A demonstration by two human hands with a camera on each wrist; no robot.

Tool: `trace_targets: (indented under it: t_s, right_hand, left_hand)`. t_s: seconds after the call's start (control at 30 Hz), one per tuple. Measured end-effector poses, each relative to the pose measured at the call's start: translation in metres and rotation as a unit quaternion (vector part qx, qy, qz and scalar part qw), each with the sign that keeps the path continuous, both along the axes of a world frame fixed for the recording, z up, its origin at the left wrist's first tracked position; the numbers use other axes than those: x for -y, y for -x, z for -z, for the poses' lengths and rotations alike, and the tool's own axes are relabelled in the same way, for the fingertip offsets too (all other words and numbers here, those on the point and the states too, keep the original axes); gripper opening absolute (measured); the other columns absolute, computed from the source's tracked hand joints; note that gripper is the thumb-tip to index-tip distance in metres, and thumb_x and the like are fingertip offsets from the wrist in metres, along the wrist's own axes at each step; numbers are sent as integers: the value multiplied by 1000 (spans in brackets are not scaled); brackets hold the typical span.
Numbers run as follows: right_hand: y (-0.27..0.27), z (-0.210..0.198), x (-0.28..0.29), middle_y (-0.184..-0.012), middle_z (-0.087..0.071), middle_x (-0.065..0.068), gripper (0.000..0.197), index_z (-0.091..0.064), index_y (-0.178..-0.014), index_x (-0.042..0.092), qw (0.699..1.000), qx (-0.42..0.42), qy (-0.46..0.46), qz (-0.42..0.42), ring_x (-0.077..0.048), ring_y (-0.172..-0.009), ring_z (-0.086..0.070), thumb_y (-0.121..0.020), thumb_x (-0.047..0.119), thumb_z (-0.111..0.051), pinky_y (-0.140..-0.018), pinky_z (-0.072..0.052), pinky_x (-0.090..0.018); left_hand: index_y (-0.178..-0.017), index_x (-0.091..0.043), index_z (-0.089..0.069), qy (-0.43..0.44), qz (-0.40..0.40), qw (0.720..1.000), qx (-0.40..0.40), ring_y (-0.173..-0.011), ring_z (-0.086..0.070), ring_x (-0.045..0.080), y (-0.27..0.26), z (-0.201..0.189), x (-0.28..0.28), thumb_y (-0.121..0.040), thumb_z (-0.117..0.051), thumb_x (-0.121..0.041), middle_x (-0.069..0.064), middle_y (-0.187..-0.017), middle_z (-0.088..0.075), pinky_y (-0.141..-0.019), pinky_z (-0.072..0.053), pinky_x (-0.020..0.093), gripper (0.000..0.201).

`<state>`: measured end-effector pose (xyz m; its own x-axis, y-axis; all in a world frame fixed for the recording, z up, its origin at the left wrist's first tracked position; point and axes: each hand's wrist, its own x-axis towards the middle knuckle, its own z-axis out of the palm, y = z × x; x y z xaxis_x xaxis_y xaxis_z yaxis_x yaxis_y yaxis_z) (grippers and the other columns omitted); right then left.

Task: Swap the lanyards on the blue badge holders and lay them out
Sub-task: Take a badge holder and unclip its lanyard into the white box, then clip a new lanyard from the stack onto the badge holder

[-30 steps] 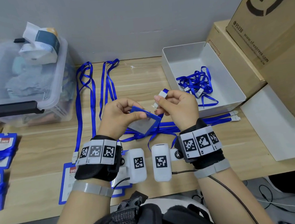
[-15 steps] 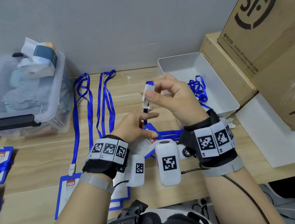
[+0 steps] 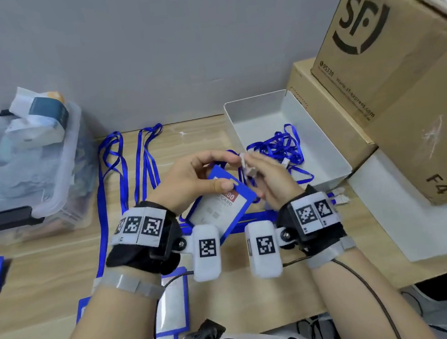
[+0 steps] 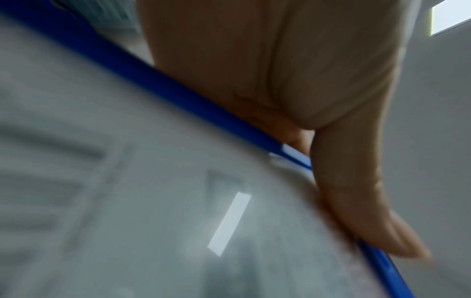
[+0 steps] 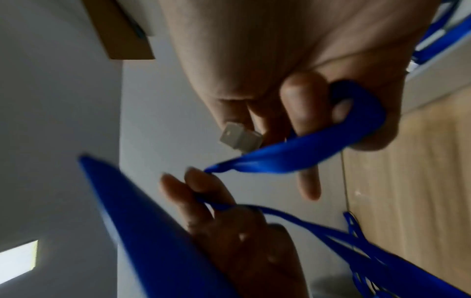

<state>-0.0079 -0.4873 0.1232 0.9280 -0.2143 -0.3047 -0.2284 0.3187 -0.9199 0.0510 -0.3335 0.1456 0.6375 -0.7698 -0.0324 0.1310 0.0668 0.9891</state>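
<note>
Since half a second back, the right hand point(image 3: 266, 177) has dropped from its raised spot down beside the left hand point(image 3: 187, 181), and the two now meet over the middle of the counter point(image 3: 258, 290).

Nearest the body, at about six o'clock, more blue badge holders point(image 3: 174, 311) lie flat on the counter under the left forearm. Just beyond the wrists, the badge holder point(image 3: 220, 201) in work is held tilted, its slotted top edge up toward one o'clock. The left grip is clenched on it: thumb on the face near the slot, fingers behind. The right grip is grasping the lanyard point(image 5: 293, 155), fingers curled round the blue strap with the white clip point(image 5: 241, 139) sticking out between them. In the right wrist view the strap also runs across the left fingertips point(image 5: 196, 181).

The clip sits at roughly one o'clock from the holder's slot, just beside it, and the right hand is the nearer one. Likely the clip has to travel toward seven o'clock, along the holder's long axis, to meet the slot.

Farther off at one o'clock, a white box point(image 3: 325, 141) holds a tangle of loose lanyards point(image 3: 281, 146); at eleven o'clock two lanyards point(image 3: 132, 163) lie stretched out lengthwise.
</note>
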Motion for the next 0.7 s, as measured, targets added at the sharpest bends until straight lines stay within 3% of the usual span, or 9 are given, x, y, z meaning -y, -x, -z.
trace_targets:
  t_s: [0.07,0.17,0.27,0.37,0.43,0.5,0.6,0.7]
  right_hand:
    - [0,10,-1,-76,-59,-5,35,-71,-74,26,998,-37,-44,-29,-22,-62,-45,-94,24,-43,-59,-32,-28]
    - [-3,18,6,-71,-58,-5,31,-73,-68,28,994,-77,-70,-17,-20,-67,-53,-88,26,-50,-64,-35,-30]
    - [-6,20,20,-71,-60,-5,23,-72,-75,28,995,-76,-64,-30,-22,-67,-47,-85,34,-52,-61,-28,-29]
    - [-13,11,34,-68,-65,-1,20,-63,-85,19,994,-58,-86,46,-16,-65,-57,-92,29,-48,-60,-42,-27]
    - [-21,-2,49,-58,-56,3,16,-53,-80,13,989,-1,-41,143,-6,-44,-49,-94,19,-47,-44,-37,-18]
    - [-31,-15,69,-50,-47,13,22,-46,-74,17,978,60,19,199,0,-36,-36,-95,15,-44,-34,-24,-12]
    - [-49,-25,97,-49,-43,15,26,-43,-71,19,962,113,92,232,0,-40,-34,-97,16,-42,-35,-22,-12]
    - [-65,-4,119,-65,-52,7,21,-46,-74,24,940,33,254,226,-7,-51,-44,-95,26,-46,-48,-35,-18]
  left_hand:
    - [-87,-31,-73,5,4,1000,-13,-81,-66,6,-1,-1,12,-61,-70,-1,-10,-92,-72,-71,-54,20,40]
    - [-101,-29,-68,-8,4,1000,-20,-92,-64,9,-2,2,27,-64,-66,-1,-10,-100,-71,-78,-54,21,46]
    - [-111,-22,-61,-12,2,1000,-20,-87,-65,10,-6,7,36,-66,-66,0,-10,-106,-69,-79,-54,23,50]
    - [-108,-21,-62,-5,-24,999,-30,-74,-65,10,-13,12,43,-67,-67,0,-10,-102,-69,-73,-56,24,47]
    - [-101,-22,-64,-5,-53,998,-39,-68,-66,9,-19,15,47,-65,-68,-2,-11,-95,-70,-67,-55,23,42]
    - [-97,-23,-64,-6,-77,996,-44,-71,-67,9,-26,20,50,-63,-70,-3,-14,-106,-68,-69,-56,23,40]
    - [-103,-22,-60,-17,-99,994,-50,-70,-67,7,-35,26,53,-61,-78,-7,-20,-111,-65,-71,-57,25,48]
    - [-108,-21,-58,-23,-125,990,-64,-69,-67,8,-41,31,55,-61,-69,-12,-22,-93,-69,-70,-57,27,49]
